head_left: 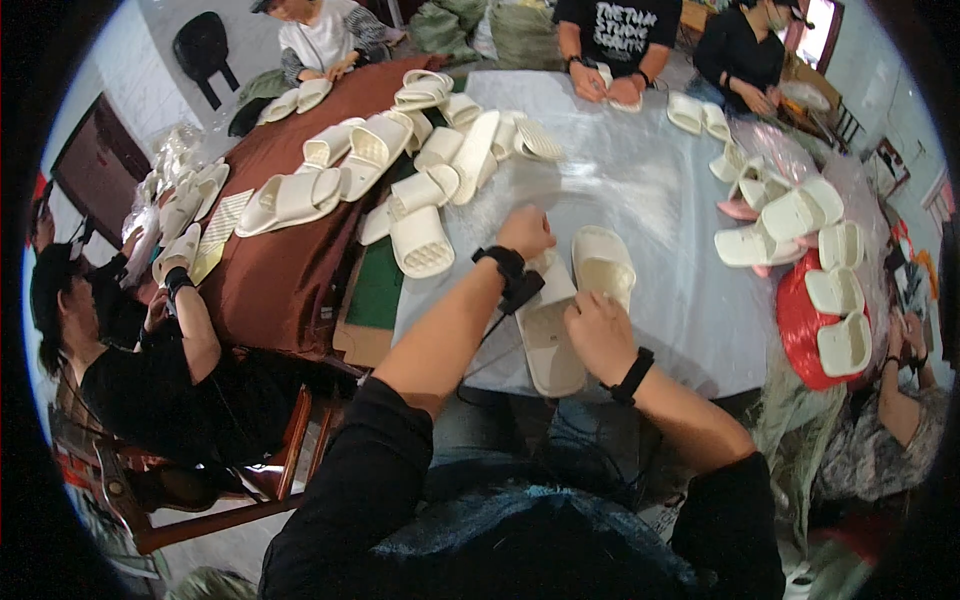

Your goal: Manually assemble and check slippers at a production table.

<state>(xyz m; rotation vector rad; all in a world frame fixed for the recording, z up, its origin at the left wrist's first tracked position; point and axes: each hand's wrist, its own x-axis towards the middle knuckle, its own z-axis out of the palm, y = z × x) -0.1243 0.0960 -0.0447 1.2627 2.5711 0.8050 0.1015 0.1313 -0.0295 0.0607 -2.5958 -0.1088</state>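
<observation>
My left hand [524, 232] grips the far end of a cream slipper [552, 345] that lies sole-up across the table's near edge. My right hand [598, 335] presses on the same slipper near its middle. A second cream slipper [603, 262] lies right side up just beyond my right hand, touching the first. Both wrists wear black bands.
A pile of several cream slippers [400, 175] covers the table's left half, and more slippers [800, 225] lie at the right beside a red bag [800, 325]. Other people sit around the grey-covered table [650, 180], one close on my left on a wooden chair [290, 455].
</observation>
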